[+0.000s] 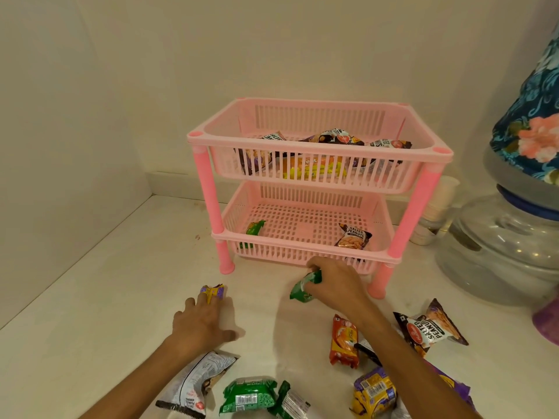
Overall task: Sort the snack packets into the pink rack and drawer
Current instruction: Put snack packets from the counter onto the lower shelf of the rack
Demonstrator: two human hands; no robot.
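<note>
A pink two-tier rack [317, 148] stands against the wall. Its upper basket holds several dark peanut packets and an orange packet [314, 167]. Its lower basket [290, 255] holds a green packet [253, 229] at the left and a salted peanuts packet [353, 237] at the right. My right hand [334, 282] grips a green packet [304, 288] just in front of the lower basket. My left hand [201, 320] lies low over the counter, fingers pinching a small purple and yellow packet [213, 291].
Loose packets lie near me on the white counter [106, 297]: a grey one [196, 382], green ones [249, 394], a red one [344, 341], a purple-yellow one [375, 393], salted peanuts [429, 328]. A big water jar with a floral cover [508, 237] stands at right.
</note>
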